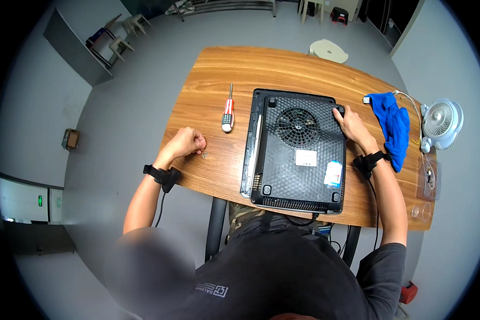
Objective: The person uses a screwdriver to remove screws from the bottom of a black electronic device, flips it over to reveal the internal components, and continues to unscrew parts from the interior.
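Note:
A black induction cooker (282,176) lies underside up on the wooden table, its round fan grille and rubber feet showing. Its bottom cover sits askew, with a gap along the left edge. My right hand (353,128) grips the far right corner of that cover, thumb on top by the foot. My left hand (185,143) rests on the tabletop to the left, fingers pinched together; whatever is between them is hidden. A few tiny screws (205,154) lie right beside those fingertips. Beyond my left hand is a screwdriver (228,114) with a red, white and dark handle.
A blue cloth (390,125) lies at the table's right, near a small white fan (441,121) with its cable. Clear plastic containers (422,212) stand at the near right corner. A cream stool (329,50) is past the far edge. The cooker's cord (304,221) hangs at the near edge.

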Demonstrator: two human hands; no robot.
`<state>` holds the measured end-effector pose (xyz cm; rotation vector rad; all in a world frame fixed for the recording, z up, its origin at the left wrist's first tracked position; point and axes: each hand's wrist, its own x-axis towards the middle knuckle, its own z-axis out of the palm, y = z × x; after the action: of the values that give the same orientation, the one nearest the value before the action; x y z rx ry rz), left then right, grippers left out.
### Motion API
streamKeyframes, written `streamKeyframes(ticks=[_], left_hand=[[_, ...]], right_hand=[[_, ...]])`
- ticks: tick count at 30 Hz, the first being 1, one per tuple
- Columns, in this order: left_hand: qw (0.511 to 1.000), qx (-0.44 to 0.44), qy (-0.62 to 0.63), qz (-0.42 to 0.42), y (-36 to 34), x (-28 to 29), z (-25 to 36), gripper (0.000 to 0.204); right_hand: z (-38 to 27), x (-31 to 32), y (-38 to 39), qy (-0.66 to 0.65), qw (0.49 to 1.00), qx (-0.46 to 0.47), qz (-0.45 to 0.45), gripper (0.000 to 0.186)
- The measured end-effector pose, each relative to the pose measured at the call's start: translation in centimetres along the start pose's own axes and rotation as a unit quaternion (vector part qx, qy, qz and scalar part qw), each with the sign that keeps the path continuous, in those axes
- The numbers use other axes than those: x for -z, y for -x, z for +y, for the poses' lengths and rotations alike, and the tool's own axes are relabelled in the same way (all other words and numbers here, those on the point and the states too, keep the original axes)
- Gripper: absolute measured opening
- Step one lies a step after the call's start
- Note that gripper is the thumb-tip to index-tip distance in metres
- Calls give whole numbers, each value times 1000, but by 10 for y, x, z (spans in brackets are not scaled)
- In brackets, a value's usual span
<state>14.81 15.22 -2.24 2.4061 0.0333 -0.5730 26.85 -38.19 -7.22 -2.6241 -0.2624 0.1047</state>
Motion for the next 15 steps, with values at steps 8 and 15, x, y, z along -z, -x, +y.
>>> streamKeyframes(ticks=[8, 15], left_hand=[[997, -26, -59, 30, -1, -4, -9, 6], [1000, -18, -12, 6, -1, -3, -13, 5]], right_hand=[[0, -2, 0, -8, 1000, -2, -9, 70], [0, -1, -2, -8, 998, -41, -36, 73]])
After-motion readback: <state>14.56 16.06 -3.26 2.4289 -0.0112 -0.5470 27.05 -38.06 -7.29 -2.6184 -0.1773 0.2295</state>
